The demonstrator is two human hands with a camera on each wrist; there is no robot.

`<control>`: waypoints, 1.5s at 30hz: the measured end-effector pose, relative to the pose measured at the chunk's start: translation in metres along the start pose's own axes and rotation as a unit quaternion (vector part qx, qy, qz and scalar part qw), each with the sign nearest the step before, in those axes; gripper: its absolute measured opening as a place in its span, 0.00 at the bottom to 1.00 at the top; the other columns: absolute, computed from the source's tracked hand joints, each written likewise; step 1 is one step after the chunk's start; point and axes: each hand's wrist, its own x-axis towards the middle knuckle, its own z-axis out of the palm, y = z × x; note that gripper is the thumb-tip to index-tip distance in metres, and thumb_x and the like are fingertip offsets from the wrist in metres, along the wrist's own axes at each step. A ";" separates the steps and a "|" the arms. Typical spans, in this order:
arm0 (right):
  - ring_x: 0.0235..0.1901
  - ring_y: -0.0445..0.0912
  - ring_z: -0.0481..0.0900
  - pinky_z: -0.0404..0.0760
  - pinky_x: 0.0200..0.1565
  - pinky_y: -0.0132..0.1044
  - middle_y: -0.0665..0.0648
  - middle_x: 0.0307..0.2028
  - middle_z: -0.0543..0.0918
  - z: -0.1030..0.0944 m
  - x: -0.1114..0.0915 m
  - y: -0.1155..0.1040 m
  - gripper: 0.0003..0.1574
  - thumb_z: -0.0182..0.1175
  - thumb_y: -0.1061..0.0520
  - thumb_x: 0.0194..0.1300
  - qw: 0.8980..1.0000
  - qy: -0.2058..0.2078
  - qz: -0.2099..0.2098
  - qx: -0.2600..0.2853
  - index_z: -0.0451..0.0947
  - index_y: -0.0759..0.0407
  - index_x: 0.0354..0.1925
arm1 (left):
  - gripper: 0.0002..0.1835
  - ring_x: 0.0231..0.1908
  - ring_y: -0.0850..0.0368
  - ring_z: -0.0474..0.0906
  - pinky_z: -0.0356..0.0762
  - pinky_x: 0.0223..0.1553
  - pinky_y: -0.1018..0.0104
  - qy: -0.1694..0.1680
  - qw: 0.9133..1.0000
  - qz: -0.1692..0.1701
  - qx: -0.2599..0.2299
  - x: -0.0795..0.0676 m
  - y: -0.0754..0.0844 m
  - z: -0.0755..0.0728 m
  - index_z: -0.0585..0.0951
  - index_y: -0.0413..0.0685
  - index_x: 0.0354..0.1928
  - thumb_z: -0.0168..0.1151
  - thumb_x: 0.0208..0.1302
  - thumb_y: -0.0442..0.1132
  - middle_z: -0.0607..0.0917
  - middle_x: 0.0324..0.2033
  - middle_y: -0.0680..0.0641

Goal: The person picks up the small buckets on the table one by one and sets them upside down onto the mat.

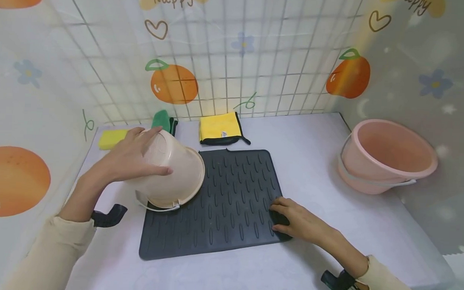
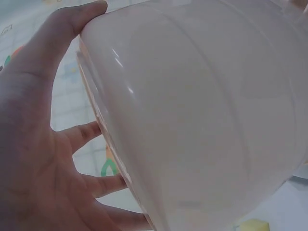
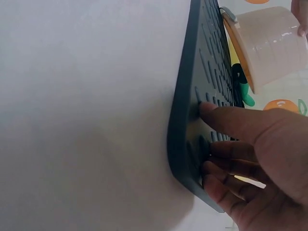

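Observation:
My left hand (image 1: 133, 158) grips a pale pink bucket (image 1: 177, 168) by its base, thumb along one side and fingers spread over the bottom. The bucket is tipped over, its mouth facing down and right towards a dark ridged mat (image 1: 222, 204). Its white handle (image 1: 157, 208) hangs below the rim. In the left wrist view, fingertips and thumb press the edge of the bucket (image 2: 192, 115). My right hand (image 1: 300, 220) rests at the mat's right edge. In the right wrist view its thumb and fingertips touch the ridged top of the mat (image 3: 180, 134) near a corner.
A second pink bucket (image 1: 369, 167) stands upright at the table's right side. Behind the mat lies a folded yellow cloth with black trim (image 1: 222, 126). A green item (image 1: 161, 119) and a yellow block (image 1: 111, 139) are at the back left. A patterned curtain (image 1: 258, 47) borders the table.

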 end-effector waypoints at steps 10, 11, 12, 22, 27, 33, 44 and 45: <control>0.58 0.53 0.75 0.77 0.58 0.45 0.59 0.57 0.75 0.003 0.000 0.005 0.34 0.73 0.52 0.61 1.000 0.003 -0.005 0.005 0.77 0.70 0.58 | 0.65 0.61 0.25 0.62 0.69 0.51 0.31 -0.037 0.999 -0.005 0.015 0.019 0.015 0.003 0.53 0.53 0.79 0.68 0.45 0.76 0.53 0.72 0.29; 0.58 0.53 0.75 0.77 0.57 0.45 0.59 0.56 0.75 0.003 0.000 0.005 0.33 0.73 0.52 0.61 1.000 0.004 -0.006 0.005 0.77 0.70 0.58 | 0.65 0.62 0.25 0.62 0.68 0.51 0.31 -0.040 0.999 -0.005 0.016 0.021 0.016 0.004 0.53 0.53 0.79 0.68 0.45 0.76 0.53 0.72 0.29; 0.57 0.53 0.75 0.77 0.57 0.44 0.59 0.56 0.75 0.003 -0.001 0.005 0.33 0.73 0.52 0.61 1.000 0.005 -0.007 0.005 0.77 0.70 0.58 | 0.64 0.62 0.25 0.61 0.67 0.52 0.30 -0.043 0.999 -0.006 0.017 0.022 0.018 0.004 0.53 0.53 0.79 0.68 0.45 0.76 0.53 0.72 0.28; 0.58 0.52 0.74 0.77 0.57 0.44 0.59 0.56 0.75 0.002 -0.001 0.006 0.33 0.73 0.52 0.61 1.000 0.008 -0.007 0.006 0.77 0.69 0.58 | 0.64 0.65 0.21 0.55 0.58 0.56 0.24 -0.054 0.998 -0.012 0.020 0.034 0.030 0.010 0.54 0.53 0.79 0.69 0.45 0.75 0.51 0.73 0.30; 0.57 0.51 0.74 0.77 0.57 0.44 0.58 0.56 0.75 0.003 -0.001 0.007 0.33 0.73 0.51 0.61 1.000 0.009 -0.007 0.005 0.77 0.69 0.58 | 0.63 0.64 0.16 0.52 0.57 0.54 0.20 -0.064 0.997 -0.009 0.032 0.039 0.035 0.015 0.54 0.52 0.79 0.68 0.47 0.75 0.50 0.73 0.29; 0.56 0.50 0.75 0.77 0.57 0.43 0.57 0.55 0.75 0.002 -0.001 0.008 0.33 0.73 0.51 0.60 1.000 0.015 -0.009 0.001 0.78 0.68 0.57 | 0.63 0.62 0.09 0.47 0.56 0.54 0.18 -0.078 0.996 -0.013 0.031 0.041 0.037 0.017 0.51 0.52 0.79 0.66 0.49 0.75 0.47 0.73 0.28; 0.58 0.52 0.74 0.76 0.58 0.45 0.59 0.56 0.75 0.003 -0.001 0.008 0.33 0.72 0.51 0.61 1.000 0.011 -0.002 0.015 0.77 0.70 0.58 | 0.62 0.67 0.15 0.43 0.57 0.51 0.16 -0.057 0.996 0.000 0.062 0.031 0.039 0.018 0.49 0.57 0.80 0.58 0.49 0.81 0.46 0.76 0.31; 0.58 0.52 0.74 0.77 0.58 0.45 0.58 0.56 0.75 0.003 -0.001 0.008 0.33 0.72 0.51 0.61 1.000 0.011 -0.001 0.015 0.77 0.69 0.58 | 0.61 0.68 0.16 0.45 0.57 0.51 0.16 -0.045 0.997 0.010 0.068 0.028 0.040 0.018 0.50 0.58 0.80 0.57 0.50 0.81 0.47 0.76 0.32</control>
